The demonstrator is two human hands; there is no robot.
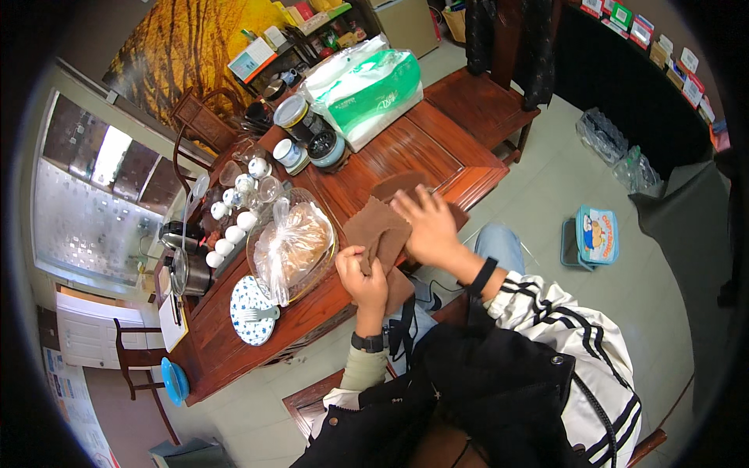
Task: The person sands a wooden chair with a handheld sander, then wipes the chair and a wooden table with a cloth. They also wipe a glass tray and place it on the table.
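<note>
Brown cloth (379, 229) with a wavy cut edge lies bunched in front of me at the table's near edge. My left hand (361, 279) pinches its lower part between thumb and curled fingers. Flat and blurred, my right hand (430, 229) has its fingers spread over the cloth's right side; whether the palm presses on it I cannot tell. More brown fabric shows beyond the fingers on the wooden table (433, 137), and another piece hangs below my left hand, over my lap.
Left of my hands, a glass bowl (332, 248) holds bread in a clear plastic bag (289, 245). Nearby stands a patterned plate (248, 292) with a fork (257, 315). Further back are white teacups (234, 234), a jar (292, 112) and a green tissue pack (374, 96). A blue box (597, 234) stands on the floor.
</note>
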